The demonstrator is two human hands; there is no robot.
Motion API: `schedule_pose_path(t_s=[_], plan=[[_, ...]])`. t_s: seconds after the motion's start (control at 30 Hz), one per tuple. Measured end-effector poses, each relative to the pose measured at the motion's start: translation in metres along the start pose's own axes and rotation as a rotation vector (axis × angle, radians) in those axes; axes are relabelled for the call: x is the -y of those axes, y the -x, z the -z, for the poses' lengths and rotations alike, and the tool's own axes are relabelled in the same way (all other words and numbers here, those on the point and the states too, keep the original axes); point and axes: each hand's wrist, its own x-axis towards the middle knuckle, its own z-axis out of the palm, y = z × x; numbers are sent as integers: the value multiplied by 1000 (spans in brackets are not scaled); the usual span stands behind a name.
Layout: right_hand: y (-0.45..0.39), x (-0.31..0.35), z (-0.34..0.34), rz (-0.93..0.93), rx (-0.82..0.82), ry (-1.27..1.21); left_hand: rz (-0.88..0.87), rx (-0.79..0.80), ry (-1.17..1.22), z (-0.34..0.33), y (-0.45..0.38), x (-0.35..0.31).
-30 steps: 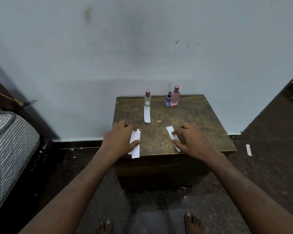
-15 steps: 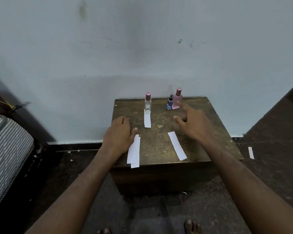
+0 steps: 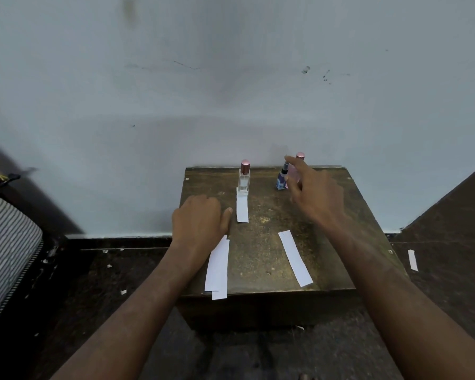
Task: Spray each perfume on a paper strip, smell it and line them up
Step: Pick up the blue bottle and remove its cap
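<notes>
Three perfume bottles at back of small table [image 3: 263,270], one apparently dealt with, two to go by look of it.

Far left: striped mattress [image 3: 8,242], soft, ribbed fabric, edge only. Dark speckled floor [image 3: 107,283] w/ paper scraps.

Left hand [image 3: 200,223] palm down on table near left edge, fingers loosely curled, thumb out; resting on top end of paper strip stack [image 3: 218,267], pinning it, not pinching. Stack = at least two thin white rectangles, overhanging front edge.

Next: clear bottle [image 3: 244,180], square glass, rose-metallic cap, upright at back. Short strip [image 3: 242,205] lying in front, touching its base. Judged as step one done (sprayed, smelled, lined up), tho wetness can't be seen.

Centre-right: single loose strip [image 3: 295,257], flat, slightly angled, near front edge. Prob. waiting for next spray.

Right hand [image 3: 317,193] raised over back right, fingers spread and relaxed, holding nothing; index tip close to the caps, contact can't tell. Partly hides pink bottle [image 3: 300,156], only pink cap and a sliver of body visible. Small blue bottle [image 3: 281,180] just beside it, patterned blue, dark sprayer top.

Table top worn, dull brown-gold, scuffed, boxy. Wall [image 3: 231,78] pale, matte, few marks. Far right: one stray strip [image 3: 412,260] on floor.

Left to do: spray, smell, line up for blue and pink.
</notes>
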Motion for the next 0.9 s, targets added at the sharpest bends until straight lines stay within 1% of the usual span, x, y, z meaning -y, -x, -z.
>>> schedule_pose_path(t_s=[0.1, 0.2, 0.27, 0.37, 0.4, 0.47, 0.5, 0.57, 0.63, 0.67, 0.73, 0.8, 0.9], plan=[[-6, 0, -3, -7, -57, -22, 32, -16, 9, -1, -7, 1], [-6, 2, -4, 4, -47, -40, 49, -34, 17, -3, -9, 3], [-1, 2, -3, 20, -37, -64, 74, -61, 84, -3, -9, 7], [8, 5, 3, 25, -15, -156, 57, -181, 306, 5, -6, 7], [13, 8, 8, 23, -7, -217, 18, -213, 406, 8, -6, 5], [25, 18, 17, 13, 27, -400, -131, -241, 597, 11, -2, -2], [32, 24, 22, 13, 51, -484, -224, -211, 664, 11, 1, -6], [49, 38, 32, 29, 100, -580, -371, -60, 727, 13, 13, -20], [66, 50, 44, 53, 132, -605, -420, 91, 755, 17, 31, -31], [74, 54, 50, 61, 152, -628, -423, 128, 782, 18, 39, -34], [89, 58, 64, 60, 216, -729, -403, 99, 836, 21, 56, -37], [102, 60, 75, 18, 261, -847, -331, 64, 896, 28, 69, -42], [120, 57, 73, -82, 253, -1042, -212, 88, 976, 37, 93, -59]])
